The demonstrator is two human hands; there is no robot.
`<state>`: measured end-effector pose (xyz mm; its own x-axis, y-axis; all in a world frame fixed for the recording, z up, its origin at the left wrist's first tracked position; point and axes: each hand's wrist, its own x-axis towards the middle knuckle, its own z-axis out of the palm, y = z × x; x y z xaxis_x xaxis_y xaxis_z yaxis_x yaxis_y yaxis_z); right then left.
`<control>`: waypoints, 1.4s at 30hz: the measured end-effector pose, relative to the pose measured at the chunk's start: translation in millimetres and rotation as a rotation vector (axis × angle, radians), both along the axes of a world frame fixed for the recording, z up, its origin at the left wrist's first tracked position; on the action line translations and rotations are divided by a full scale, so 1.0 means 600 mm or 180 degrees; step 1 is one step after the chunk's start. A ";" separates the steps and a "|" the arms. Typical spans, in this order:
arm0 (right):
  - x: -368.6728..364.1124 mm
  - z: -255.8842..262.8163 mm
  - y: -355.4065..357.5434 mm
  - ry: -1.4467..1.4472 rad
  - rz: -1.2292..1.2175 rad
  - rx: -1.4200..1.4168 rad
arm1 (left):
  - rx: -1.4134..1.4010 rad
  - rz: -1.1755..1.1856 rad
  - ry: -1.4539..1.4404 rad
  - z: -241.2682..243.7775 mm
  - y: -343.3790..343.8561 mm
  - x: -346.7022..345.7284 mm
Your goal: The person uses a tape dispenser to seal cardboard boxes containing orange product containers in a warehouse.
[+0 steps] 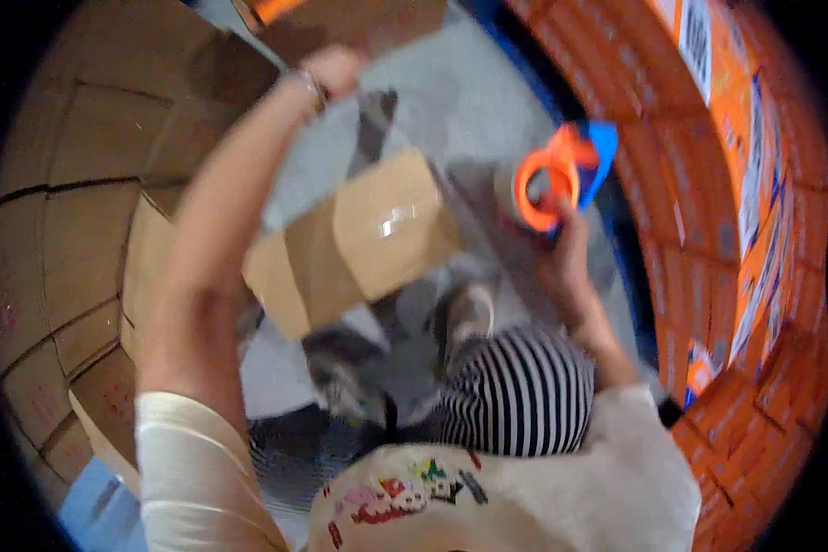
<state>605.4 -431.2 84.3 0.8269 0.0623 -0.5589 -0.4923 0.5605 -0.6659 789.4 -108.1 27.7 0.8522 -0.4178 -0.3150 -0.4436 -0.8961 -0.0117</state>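
A small cardboard box (pixel 393 221) with shiny clear tape on its face lies before me, above my feet. My right hand (pixel 569 241) grips an orange and blue tape gun (pixel 548 186) to the right of the box. Beyond the box, at the upper left, my left hand (pixel 334 72) reaches forward. It is blurred, and whether its fingers hold anything is not plain. The left hand does not touch the small box.
Large brown cartons (pixel 86 241) line the left side. Stacked orange boxes (pixel 704 200) with printed labels stand on the right, along a dark blue edge. Another brown carton (pixel 386 27) lies at the top. Grey floor (pixel 483 90) shows between them.
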 end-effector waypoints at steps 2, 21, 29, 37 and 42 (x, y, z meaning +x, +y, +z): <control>-0.005 -0.021 -0.006 -0.0055 -0.0067 -0.0264 | -0.0103 0.0647 -0.1035 0.018 -0.040 -0.075; 0.071 0.014 0.005 -0.0520 -0.0784 -0.0363 | 0.0008 0.0735 -0.0527 0.101 0.221 0.125; 0.059 0.022 -0.003 -0.0766 -0.0675 -0.1001 | -0.0647 0.0449 -0.0517 0.103 0.128 0.015; 0.103 0.027 -0.015 -0.1760 -0.0658 -0.1761 | -0.0975 0.0618 -0.0153 0.173 0.118 -0.242; 0.207 0.053 0.047 -0.2602 -0.0188 -0.1657 | -0.1245 0.0668 -0.0606 0.196 0.161 -0.297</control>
<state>729.7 -403.2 116.4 0.9661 -0.0844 0.2439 0.2522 0.1077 -0.9617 611.1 -11.5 145.1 0.9580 -0.2867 0.0013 -0.2755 -0.9195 0.2805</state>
